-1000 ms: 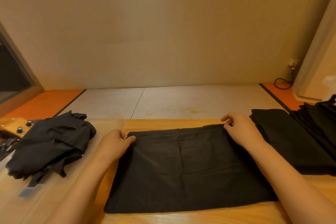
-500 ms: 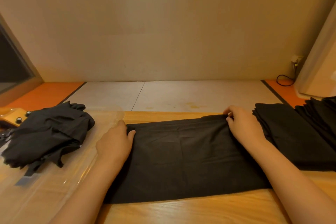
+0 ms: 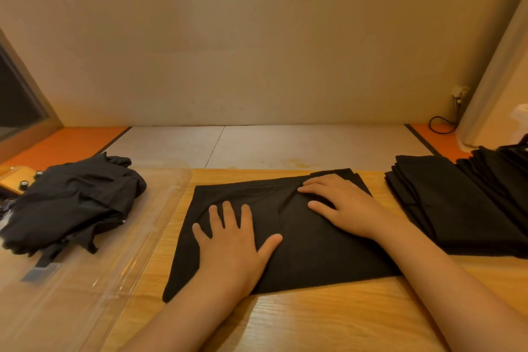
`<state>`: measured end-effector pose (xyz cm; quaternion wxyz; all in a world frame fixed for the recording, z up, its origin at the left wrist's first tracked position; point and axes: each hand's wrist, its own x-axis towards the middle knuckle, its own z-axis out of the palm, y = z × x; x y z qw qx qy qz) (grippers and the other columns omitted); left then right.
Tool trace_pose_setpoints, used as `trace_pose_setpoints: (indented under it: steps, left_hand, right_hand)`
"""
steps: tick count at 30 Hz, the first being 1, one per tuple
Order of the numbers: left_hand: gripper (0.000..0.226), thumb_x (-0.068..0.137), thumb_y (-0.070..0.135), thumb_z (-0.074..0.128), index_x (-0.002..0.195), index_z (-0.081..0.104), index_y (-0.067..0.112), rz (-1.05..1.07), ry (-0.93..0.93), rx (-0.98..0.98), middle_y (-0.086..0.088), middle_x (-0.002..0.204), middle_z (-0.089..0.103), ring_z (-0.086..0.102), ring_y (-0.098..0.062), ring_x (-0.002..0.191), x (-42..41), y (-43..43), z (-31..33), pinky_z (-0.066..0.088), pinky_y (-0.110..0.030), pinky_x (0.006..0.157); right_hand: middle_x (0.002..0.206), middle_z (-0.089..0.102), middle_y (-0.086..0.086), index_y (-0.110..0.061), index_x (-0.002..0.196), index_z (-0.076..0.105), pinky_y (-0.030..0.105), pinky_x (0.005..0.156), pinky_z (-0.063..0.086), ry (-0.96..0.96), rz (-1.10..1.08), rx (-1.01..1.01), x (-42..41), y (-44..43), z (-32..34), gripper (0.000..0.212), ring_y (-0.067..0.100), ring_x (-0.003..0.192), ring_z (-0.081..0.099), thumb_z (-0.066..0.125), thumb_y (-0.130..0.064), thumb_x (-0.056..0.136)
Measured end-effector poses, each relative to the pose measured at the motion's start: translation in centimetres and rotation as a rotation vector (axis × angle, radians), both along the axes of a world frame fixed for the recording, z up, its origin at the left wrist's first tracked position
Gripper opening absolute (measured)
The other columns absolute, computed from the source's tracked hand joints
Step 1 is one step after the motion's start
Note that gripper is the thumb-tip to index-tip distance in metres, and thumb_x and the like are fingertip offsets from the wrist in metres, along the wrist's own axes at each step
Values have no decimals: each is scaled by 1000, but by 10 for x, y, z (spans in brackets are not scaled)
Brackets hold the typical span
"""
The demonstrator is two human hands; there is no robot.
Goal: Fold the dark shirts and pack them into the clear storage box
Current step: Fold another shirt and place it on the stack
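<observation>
A dark shirt (image 3: 320,254), partly folded into a rough square, lies flat on the wooden table (image 3: 328,320) in front of me. My left hand (image 3: 231,243) presses on its left half with fingers spread and straight. My right hand (image 3: 340,206) lies flat on the upper right part, fingers pointing left along a fold. The clear storage box (image 3: 120,274) stands at the left and a crumpled dark shirt (image 3: 68,203) rests in it. A stack of several dark shirts (image 3: 463,208) sits at the right.
Beyond the table's far edge is a grey floor (image 3: 257,146) with orange strips and a beige wall. A yellow object with black knobs (image 3: 20,177) peeks out behind the crumpled shirt. A black cable (image 3: 440,126) runs from a wall socket at the far right.
Both hands left the shirt's far corners and moved inward to lie flat on it. The shirt went from a wide rectangle to a narrower, squarer shape.
</observation>
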<state>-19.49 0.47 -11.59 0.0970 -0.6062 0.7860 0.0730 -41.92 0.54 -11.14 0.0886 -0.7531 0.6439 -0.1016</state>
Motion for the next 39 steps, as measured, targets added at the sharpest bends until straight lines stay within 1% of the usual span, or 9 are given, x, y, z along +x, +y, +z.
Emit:
trace_pose_setpoints:
  steps: [4,9,12,14,17,22,32,36,39]
  left_hand:
    - [89,82,78,7,152,-14,28,-128,59,-3,-4,160,-20,-24,-24,145,10,-25,-5,-13,-55,115]
    - [108,61,83,-26,153,-9,29,-237,-13,-288,0,162,-12,-19,-19,146,45,-52,6,-11,-49,118]
    - [69,98,59,12,154,-5,23,-203,81,-304,-2,162,-11,-14,-19,148,32,-20,15,-5,-46,120]
    - [68,100,53,23,154,-5,21,-219,198,-174,-1,161,-12,-13,-17,148,16,19,16,-4,-42,121]
    - [78,96,62,18,152,-14,19,-259,214,-70,0,159,-21,-22,-15,145,4,64,-1,-7,-39,121]
    - [97,67,83,-12,149,-19,31,-524,145,-75,11,157,-25,-30,-1,139,35,59,-5,-17,-30,116]
    - [66,90,64,18,147,-10,46,-643,313,0,33,151,-22,-29,17,132,63,107,4,-19,-16,112]
    - [61,89,64,12,141,-16,52,-644,268,49,42,143,-26,-33,20,128,77,117,12,-23,-10,107]
    - [63,88,63,11,144,-15,49,-617,328,46,41,143,-24,-29,21,128,70,120,21,-20,-10,109]
  right_hand:
    - [161,5,-13,-37,152,10,33,119,1,103,-134,108,9,11,-6,53,6,147,-2,21,-49,102]
    - [161,-11,0,-28,153,-9,41,118,3,235,-357,287,59,82,4,70,22,148,-8,12,-64,96]
    - [162,-7,-2,-32,153,-6,37,118,0,269,-260,212,68,115,9,78,20,148,-8,4,-72,86]
    - [160,-12,-13,-40,151,-4,28,114,-12,207,-66,131,57,122,10,76,8,145,-19,3,-71,83]
    - [156,-17,-23,-47,148,-5,22,111,-19,140,73,158,45,129,6,67,-4,138,-28,2,-66,83]
    - [153,-27,-18,-45,146,-15,28,114,-16,77,-27,212,73,168,2,83,2,139,-30,-10,-68,66]
    - [151,-25,-27,-50,144,-14,26,115,-16,74,-70,207,54,199,-1,67,-10,135,-30,1,-67,80]
    - [152,-19,-30,-50,144,-8,20,112,-20,15,-90,215,34,213,4,71,-18,130,-29,0,-69,77]
    - [153,-11,-32,-46,147,2,16,112,-17,-75,-29,109,36,194,21,57,-20,132,-24,20,-56,94]
